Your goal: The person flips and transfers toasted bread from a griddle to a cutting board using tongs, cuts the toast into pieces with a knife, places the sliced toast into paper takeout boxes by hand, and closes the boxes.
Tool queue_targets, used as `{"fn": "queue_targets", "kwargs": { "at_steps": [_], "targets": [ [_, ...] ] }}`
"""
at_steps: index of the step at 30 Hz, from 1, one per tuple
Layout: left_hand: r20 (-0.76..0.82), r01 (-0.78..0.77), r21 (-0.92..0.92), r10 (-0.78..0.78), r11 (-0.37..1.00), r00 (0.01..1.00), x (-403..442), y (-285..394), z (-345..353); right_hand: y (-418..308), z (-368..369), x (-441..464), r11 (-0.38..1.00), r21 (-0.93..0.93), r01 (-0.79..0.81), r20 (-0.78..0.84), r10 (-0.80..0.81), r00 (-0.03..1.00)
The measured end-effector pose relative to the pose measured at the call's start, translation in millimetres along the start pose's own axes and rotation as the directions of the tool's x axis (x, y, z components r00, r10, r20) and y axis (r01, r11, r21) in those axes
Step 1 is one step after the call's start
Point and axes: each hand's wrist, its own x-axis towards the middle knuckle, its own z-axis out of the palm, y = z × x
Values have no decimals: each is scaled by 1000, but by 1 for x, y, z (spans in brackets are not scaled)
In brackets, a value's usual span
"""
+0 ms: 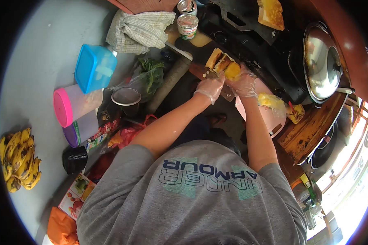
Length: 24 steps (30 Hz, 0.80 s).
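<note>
Toasted bread, browned and yellow, lies in cut pieces in front of me. My left hand, in a clear plastic glove, is closed with its fingertips against the near side of the bread. What it grips is hidden. My right hand, also gloved, curls round the right-hand piece of bread. A reddish-brown flat surface shows beside my left hand, too small to name. A pink container stands below my right hand, with a yellow plastic bread bag by its rim.
A black stove holds a griddle with a toasted slice. A lidded pan is at right. Cans, a checked cloth, leafy greens, a strainer and plastic tubs lie left, bananas farther out.
</note>
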Motion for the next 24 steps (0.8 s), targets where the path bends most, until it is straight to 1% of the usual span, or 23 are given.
{"fn": "queue_targets", "kwargs": {
  "at_steps": [2, 3, 5, 7, 8, 9, 11, 12, 14, 15, 16, 17, 18, 19, 21, 22, 24],
  "targets": [
    [-128, -117, 11, 117, 993, 985, 3, -15, 20, 0, 0, -1, 999, 12, 34, -29, -34, 999],
    [-137, -120, 14, 121, 993, 983, 2, -10, 14, 1, 0, -1, 998, 24, 53, -55, -52, 997],
    [-100, -41, 30, 43, 999, 994, -3, 2, 5, 1, 5, -1, 999, 22, 27, -59, -26, 998],
    [-80, -40, 40, 43, 998, 996, -1, 5, 5, -1, 1, -2, 1000, 14, 5, -61, -5, 998],
    [-59, -32, 53, 35, 998, 998, 0, 5, 4, -2, -2, -3, 1000, 19, -17, -24, 17, 1000],
    [-66, -37, 60, 41, 998, 997, 3, 3, 6, -4, -4, -3, 999, 28, -39, 9, 39, 999],
    [-130, -60, 45, 65, 997, 989, 5, -2, 13, -5, -1, -3, 999, 39, -24, -22, 25, 999],
    [-133, -66, 49, 72, 997, 989, 5, 1, 5, -4, 0, -3, 999, 44, -11, -46, 13, 999],
    [-50, -11, 20, 12, 1000, 999, 6, 9, -11, -1, 3, -3, 1000, 17, -11, -50, 12, 999],
    [-50, -20, 22, 21, 1000, 999, 0, 16, -22, 2, 4, -3, 1000, -5, -9, -47, 8, 999],
    [-18, -4, 16, 4, 1000, 1000, -10, 23, -34, 6, 4, -7, 1000, -5, -16, -52, 16, 998],
    [12, 13, 13, -13, 1000, 1000, -19, 29, -40, 10, 5, -9, 1000, 5, 22, -80, -21, 997],
    [-63, -27, 20, 28, 999, 998, -25, 32, -38, 12, 2, -12, 998, 14, 61, -109, -59, 992],
    [-64, -32, 30, 34, 999, 997, -24, 34, -33, 16, -2, -14, 998, 20, 57, -118, -54, 992],
    [-116, -107, 48, 112, 993, 987, -18, 38, -17, 27, -11, -19, 964, 187, 187, -91, -173, 981],
    [-87, -96, 32, 98, 995, 991, -16, 39, -17, 36, -4, -20, 964, 193, 183, -95, -167, 981],
    [-100, -85, 18, 87, 996, 991, -15, 46, -18, 44, 5, -20, 942, 218, 255, -152, -226, 962]
  ]
}}
